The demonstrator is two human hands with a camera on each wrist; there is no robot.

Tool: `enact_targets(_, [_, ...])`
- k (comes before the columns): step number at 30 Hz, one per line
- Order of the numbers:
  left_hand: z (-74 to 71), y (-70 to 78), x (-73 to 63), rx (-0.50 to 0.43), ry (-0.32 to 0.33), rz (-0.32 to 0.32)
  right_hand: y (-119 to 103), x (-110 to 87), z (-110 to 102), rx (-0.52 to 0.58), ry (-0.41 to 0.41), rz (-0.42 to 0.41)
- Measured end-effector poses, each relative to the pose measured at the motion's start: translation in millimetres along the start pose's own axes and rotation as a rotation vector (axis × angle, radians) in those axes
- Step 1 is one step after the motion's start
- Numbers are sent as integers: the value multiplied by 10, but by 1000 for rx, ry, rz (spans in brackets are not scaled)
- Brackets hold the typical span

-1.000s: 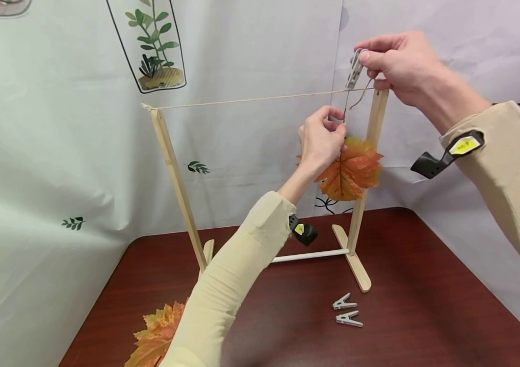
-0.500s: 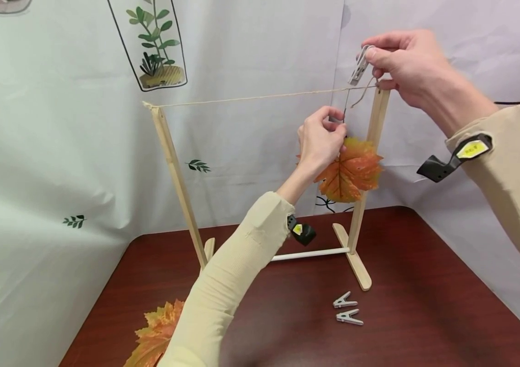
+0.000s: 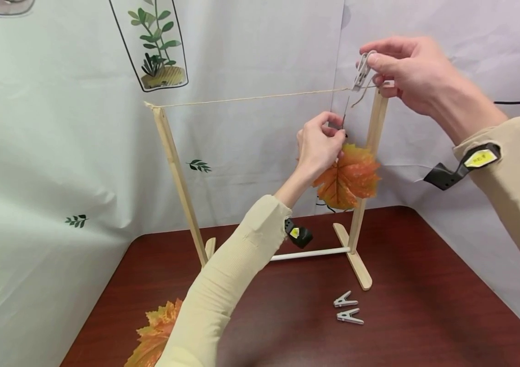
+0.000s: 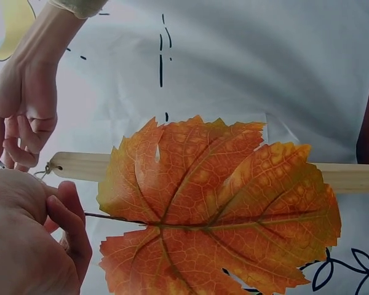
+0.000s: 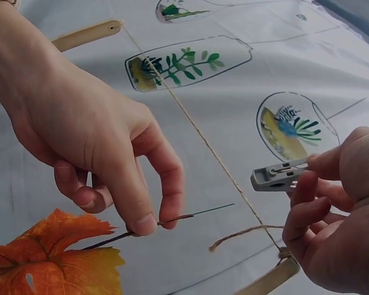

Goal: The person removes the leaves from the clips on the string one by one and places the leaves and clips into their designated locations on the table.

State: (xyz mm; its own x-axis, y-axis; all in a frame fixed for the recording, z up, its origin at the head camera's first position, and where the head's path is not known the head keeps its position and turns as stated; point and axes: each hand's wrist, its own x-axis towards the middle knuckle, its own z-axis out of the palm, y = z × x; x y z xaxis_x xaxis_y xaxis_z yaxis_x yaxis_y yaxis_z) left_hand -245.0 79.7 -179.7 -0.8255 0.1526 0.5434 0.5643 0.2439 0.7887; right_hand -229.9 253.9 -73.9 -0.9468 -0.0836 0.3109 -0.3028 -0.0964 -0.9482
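My left hand [image 3: 319, 145] pinches the thin dark stem of an orange maple leaf [image 3: 347, 176], which hangs in front of the rack's right post. The stem's bare wire tip [image 5: 215, 209] points up toward the string, a little short of it in the right wrist view. Above, my right hand [image 3: 416, 71] holds a grey clothespin [image 5: 273, 176] between thumb and fingers, its nose angled down close to the twine [image 3: 251, 97]. My lower right fingers are at the top of the right post [image 3: 376, 122], beside the knot and a loose string end.
Two grey clothespins [image 3: 345, 299] lie on the dark red table [image 3: 287, 316]. Another autumn leaf [image 3: 156, 331] lies at front left, partly behind my left sleeve. The wooden rack has a left post [image 3: 175, 178] and a white lower bar [image 3: 310, 255]. A printed cloth hangs behind.
The left hand and leaf have dropped slightly, so the stem tip has come away below the string. The clothespin has shifted a little right, and its nose has lowered again toward the twine.
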Motion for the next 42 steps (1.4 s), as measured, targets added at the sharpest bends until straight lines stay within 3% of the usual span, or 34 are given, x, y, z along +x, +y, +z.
enact_targets(6, [-33,-42,-29,-6,-13,6,36,-16,-72,59,-25,-4])
enact_targets(15, [-126,-124,-109,43,-17,13,92,-86,-183,9,-79,-19])
enact_targets(25, [-215,-185,-210,71,-29,57,156,-190,-232,12,-130,4])
enact_targets(35, [-333,-277,-344,139,-28,156,241,-282,-301,61,-153,19])
enact_targets(42, [-414,-329,-444,184,-50,174,326,-346,-338,79,-171,14])
